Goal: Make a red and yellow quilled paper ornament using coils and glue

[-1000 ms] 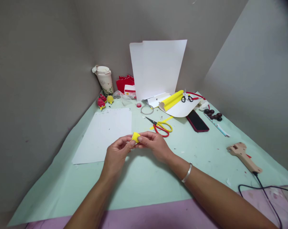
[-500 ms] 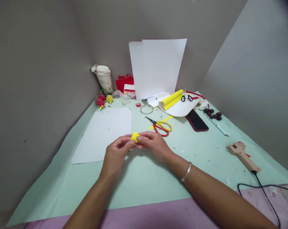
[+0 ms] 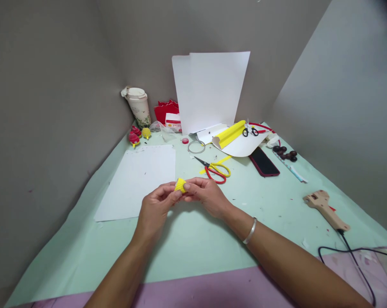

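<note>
Between my fingertips is a small yellow ridged piece (image 3: pixel 180 185), which looks like a rolled or pleated strip of corrugated paper. My left hand (image 3: pixel 156 205) pinches it from the left, thumb at its lower edge. From the right, my right hand (image 3: pixel 208 194) grips it with the thumb on its side. Both hands are just above the table, and part of the piece is hidden by my fingers. Beyond my right hand lie scissors (image 3: pixel 215 168) with one red and one yellow handle. White paper (image 3: pixel 142 175) lies flat behind my left hand.
At right is a glue gun (image 3: pixel 328 209) with a black cord. A phone (image 3: pixel 264 161), small black scissors (image 3: pixel 251 131) and yellow corrugated sheet (image 3: pixel 230 134) lie farther back. Red-and-yellow ornaments (image 3: pixel 134 139) and a white cup (image 3: pixel 138 105) stand back left. White boards (image 3: pixel 215 90) lean on the wall.
The yellow piece is turned slightly between my fingers. Both hands stay in nearly the same place, and the whole view shifts a little.
</note>
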A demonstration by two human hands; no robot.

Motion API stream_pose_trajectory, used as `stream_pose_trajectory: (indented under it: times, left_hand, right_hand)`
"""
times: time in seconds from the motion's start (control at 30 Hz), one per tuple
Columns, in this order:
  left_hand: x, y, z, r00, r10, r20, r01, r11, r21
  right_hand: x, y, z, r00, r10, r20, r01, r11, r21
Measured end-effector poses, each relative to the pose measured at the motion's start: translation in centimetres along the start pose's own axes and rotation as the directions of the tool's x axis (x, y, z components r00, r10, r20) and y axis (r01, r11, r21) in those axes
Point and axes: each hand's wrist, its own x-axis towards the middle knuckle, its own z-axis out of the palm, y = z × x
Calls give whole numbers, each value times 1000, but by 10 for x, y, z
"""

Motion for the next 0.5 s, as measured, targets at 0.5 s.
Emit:
stream_pose_trajectory:
  times: [0.5]
  left_hand:
    - [-6,-3,-2,901,432,-28,-381,822,424]
  right_hand:
    - [2,1,-3,997,-73,6,73,997,41]
